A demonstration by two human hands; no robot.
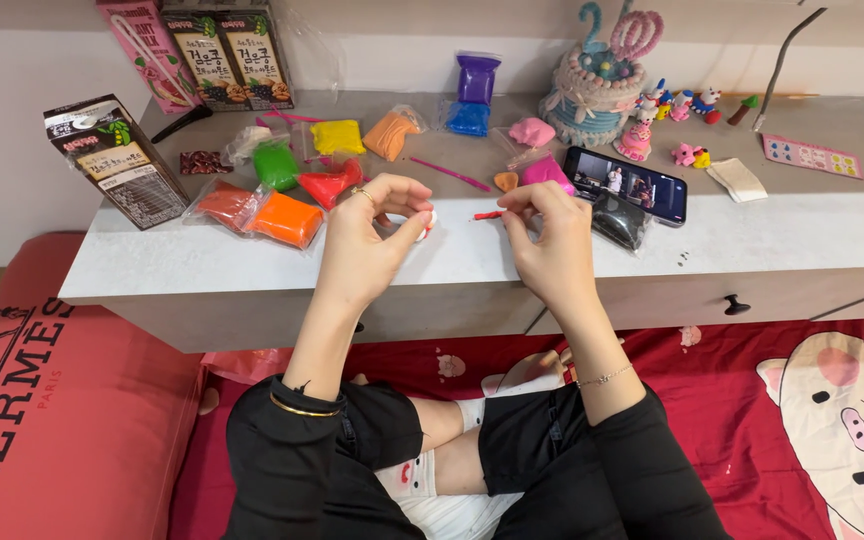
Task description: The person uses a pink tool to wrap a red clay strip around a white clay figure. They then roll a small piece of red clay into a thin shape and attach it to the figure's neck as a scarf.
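Left hand [367, 235] pinches white clay piece [430, 219] — right hand [542, 235] beside it

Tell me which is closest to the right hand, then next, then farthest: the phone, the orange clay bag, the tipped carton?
From the right hand, in the head view:
1. Phone, just to its right on the table.
2. Orange clay bag, to its left, past the left hand.
3. Tipped carton, at the table's far left end.

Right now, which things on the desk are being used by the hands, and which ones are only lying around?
In use:
- left hand holding a small white clay piece
- right hand pinching a red clay bit

Lying about:
- orange clay bag
- green clay bag
- phone
- clay cake model
- drink carton
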